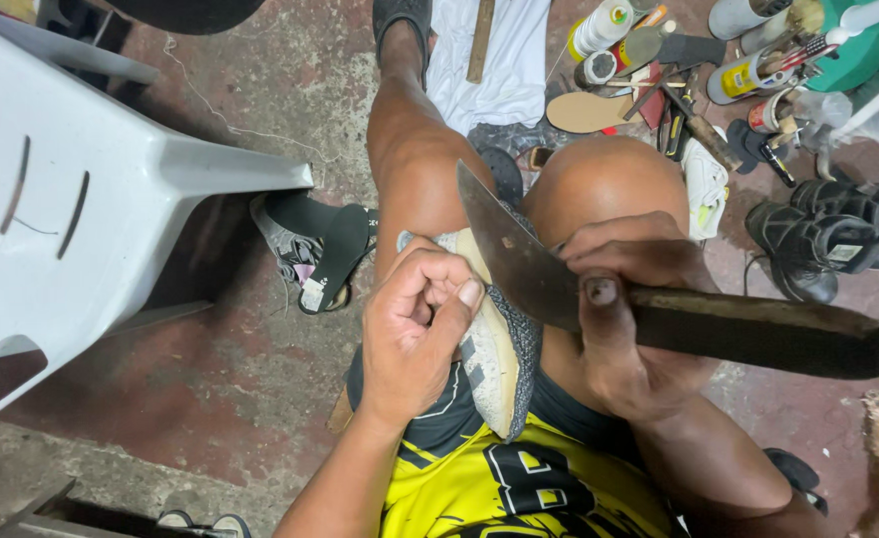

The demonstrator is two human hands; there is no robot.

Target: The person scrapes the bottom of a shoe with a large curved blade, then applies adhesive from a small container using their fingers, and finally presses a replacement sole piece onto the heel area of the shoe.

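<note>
My left hand [422, 329] has its fingers [438, 277] curled tight round the sneaker [499, 359], thumb pressed flat against the pale sole edge. My right hand [624, 319] has its fingers [619, 254] wrapped closed round the large knife [659, 314] where the blade meets the dark handle, index finger laid along the steel.

Risk, in my judgement: the cutting edge sits touching the sneaker just beside my left thumb. If the blade slips off the rubber or breaks through suddenly, it can run into that thumb or the knuckles above it. My right index finger rests on bare blade, so a twist of the handle could bring it onto the edge. The sneaker is only braced between my thighs, not clamped; if it rolls, the blade could drop toward my bare knee [609, 179] directly behind the tip.

Position of the work: the sneaker lies sole-up between both sets of fingers, its grey knit upper under the blade, its heel toward my yellow shirt [489, 488]. The knife crosses it diagonally, tip beyond my left fingers, handle well out past my right.

Further out: another shoe with a loose insole [335, 254] lies on the floor [260, 379] beyond my left hand, a grey plastic chair [81, 199] past that. Beyond my knees sit glue bottles and tools [699, 80]; black boots [818, 234] stand beyond my right fingers.
</note>
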